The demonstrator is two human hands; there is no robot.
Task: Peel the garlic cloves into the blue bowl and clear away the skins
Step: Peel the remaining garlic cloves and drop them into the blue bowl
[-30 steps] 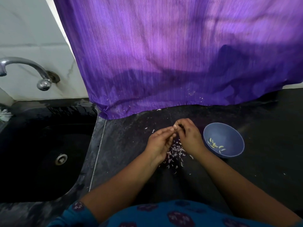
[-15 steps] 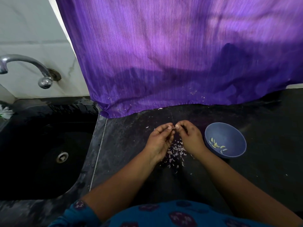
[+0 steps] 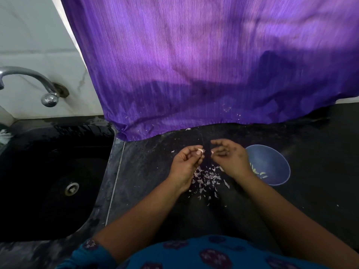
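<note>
Head view shows the left hand point(image 3: 185, 164) pinching a garlic clove point(image 3: 200, 151) right above the skins point(image 3: 206, 179) so bits drop there, the right hand's point(image 3: 230, 157) grip loosely curled and empty, blue bowl point(image 3: 272, 162) just beside it for easy dropping.

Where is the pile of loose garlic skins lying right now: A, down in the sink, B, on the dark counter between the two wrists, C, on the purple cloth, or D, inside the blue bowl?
B: the garlic skins lie scattered on the dark counter below the left hand and right hand, left of the blue bowl.
</note>
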